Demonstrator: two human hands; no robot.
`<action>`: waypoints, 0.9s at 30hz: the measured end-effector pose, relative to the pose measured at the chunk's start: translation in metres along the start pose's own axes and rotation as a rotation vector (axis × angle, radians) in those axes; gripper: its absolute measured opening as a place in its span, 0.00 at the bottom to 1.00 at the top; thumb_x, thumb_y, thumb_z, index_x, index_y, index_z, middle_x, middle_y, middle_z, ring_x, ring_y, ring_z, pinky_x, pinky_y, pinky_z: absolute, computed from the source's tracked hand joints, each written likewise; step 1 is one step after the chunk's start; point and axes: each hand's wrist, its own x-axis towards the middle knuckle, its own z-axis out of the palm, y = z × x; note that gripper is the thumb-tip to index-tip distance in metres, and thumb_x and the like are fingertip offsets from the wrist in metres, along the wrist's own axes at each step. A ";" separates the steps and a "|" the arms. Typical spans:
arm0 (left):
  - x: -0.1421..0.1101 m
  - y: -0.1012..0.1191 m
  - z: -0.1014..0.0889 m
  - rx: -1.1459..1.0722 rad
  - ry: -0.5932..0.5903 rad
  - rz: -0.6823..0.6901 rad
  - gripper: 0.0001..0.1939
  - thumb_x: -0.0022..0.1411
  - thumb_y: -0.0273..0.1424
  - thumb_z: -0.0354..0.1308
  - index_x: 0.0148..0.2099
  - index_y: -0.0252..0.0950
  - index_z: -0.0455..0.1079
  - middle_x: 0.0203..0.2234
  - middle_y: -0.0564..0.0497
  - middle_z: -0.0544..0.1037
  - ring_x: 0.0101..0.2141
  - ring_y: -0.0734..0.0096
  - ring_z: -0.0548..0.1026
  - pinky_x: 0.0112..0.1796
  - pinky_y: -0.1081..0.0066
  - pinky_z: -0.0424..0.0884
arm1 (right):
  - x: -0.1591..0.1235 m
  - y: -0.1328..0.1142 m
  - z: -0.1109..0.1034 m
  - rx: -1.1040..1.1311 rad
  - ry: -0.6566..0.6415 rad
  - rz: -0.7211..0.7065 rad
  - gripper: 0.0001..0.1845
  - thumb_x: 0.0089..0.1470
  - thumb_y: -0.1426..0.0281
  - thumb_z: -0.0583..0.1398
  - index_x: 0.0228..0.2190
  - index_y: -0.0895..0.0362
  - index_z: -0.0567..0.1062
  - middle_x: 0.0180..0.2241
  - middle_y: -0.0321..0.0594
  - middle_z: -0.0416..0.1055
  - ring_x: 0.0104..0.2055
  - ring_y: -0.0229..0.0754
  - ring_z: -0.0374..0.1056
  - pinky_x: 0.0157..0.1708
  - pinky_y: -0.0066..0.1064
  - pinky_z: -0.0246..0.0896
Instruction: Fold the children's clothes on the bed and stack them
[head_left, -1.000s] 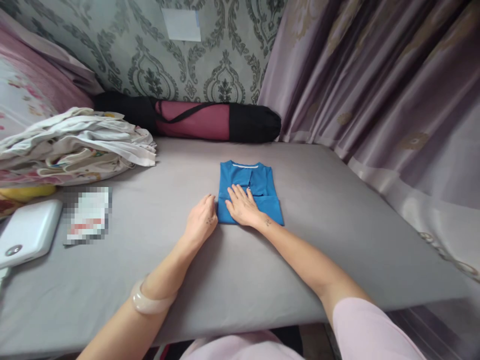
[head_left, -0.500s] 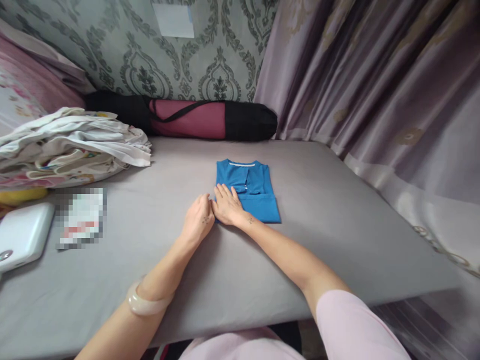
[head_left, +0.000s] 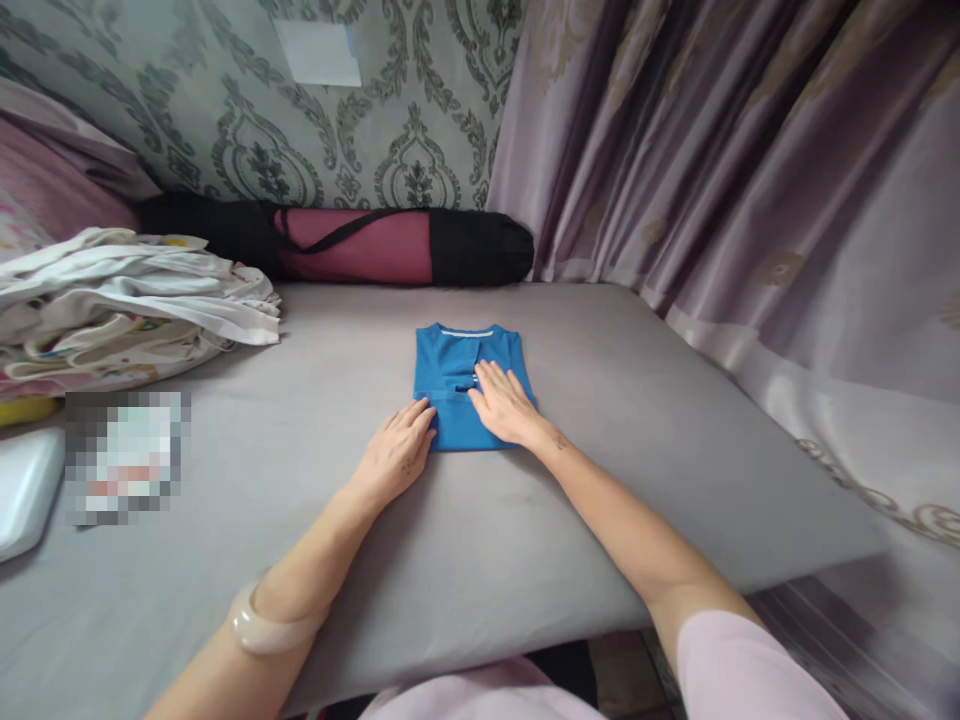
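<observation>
A folded blue shirt (head_left: 450, 370) lies flat on the grey mattress (head_left: 600, 420), collar toward the wall. My right hand (head_left: 506, 405) rests palm down on the shirt's near right part, fingers stretched out. My left hand (head_left: 397, 450) lies on the mattress at the shirt's near left corner, fingers flat and touching its edge. A pale bangle (head_left: 266, 625) sits on my left wrist. Neither hand holds anything.
A pile of white printed cloth (head_left: 127, 300) lies at the left. A rolled maroon mat in a black bag (head_left: 352, 245) sits along the patterned wall. Mauve curtains (head_left: 735, 200) hang on the right. A white device (head_left: 22, 490) and a blurred packet (head_left: 124, 455) lie at the left.
My right hand slid from the shirt's left edge to its right part. My left hand moved up to the shirt's near left corner. The view shifted right.
</observation>
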 end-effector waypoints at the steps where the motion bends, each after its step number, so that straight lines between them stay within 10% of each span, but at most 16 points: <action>1: 0.000 0.001 0.000 0.001 -0.002 -0.005 0.22 0.72 0.35 0.41 0.61 0.31 0.64 0.62 0.37 0.66 0.62 0.55 0.64 0.59 0.55 0.64 | -0.002 0.005 -0.002 -0.006 0.031 0.023 0.36 0.67 0.58 0.39 0.67 0.67 0.50 0.70 0.50 0.42 0.72 0.48 0.35 0.69 0.45 0.31; 9: 0.000 0.003 -0.009 -0.020 -0.066 -0.020 0.42 0.59 0.57 0.55 0.65 0.31 0.60 0.64 0.33 0.61 0.64 0.47 0.60 0.60 0.51 0.61 | -0.011 0.045 0.007 0.119 0.032 0.063 0.34 0.66 0.58 0.40 0.67 0.61 0.51 0.70 0.48 0.44 0.72 0.46 0.38 0.68 0.48 0.34; 14: 0.002 -0.005 -0.015 -0.057 -0.042 0.076 0.29 0.64 0.46 0.56 0.62 0.37 0.65 0.63 0.39 0.64 0.61 0.53 0.64 0.59 0.55 0.64 | -0.019 0.052 -0.005 0.220 0.198 -0.003 0.30 0.65 0.61 0.46 0.63 0.62 0.61 0.67 0.51 0.53 0.69 0.46 0.48 0.67 0.44 0.44; 23: 0.006 0.005 -0.018 -0.040 0.001 0.251 0.20 0.73 0.34 0.41 0.52 0.37 0.73 0.51 0.43 0.78 0.52 0.63 0.75 0.57 0.60 0.68 | -0.055 0.009 -0.016 0.062 -0.129 -0.253 0.39 0.58 0.51 0.58 0.64 0.58 0.61 0.68 0.50 0.50 0.71 0.52 0.42 0.68 0.51 0.37; 27: 0.008 0.006 -0.018 -0.073 0.078 0.196 0.19 0.74 0.34 0.40 0.53 0.37 0.71 0.45 0.46 0.81 0.46 0.67 0.78 0.55 0.63 0.69 | -0.055 0.014 -0.018 -0.019 -0.121 -0.213 0.32 0.60 0.67 0.56 0.64 0.60 0.60 0.68 0.49 0.49 0.71 0.51 0.42 0.69 0.48 0.38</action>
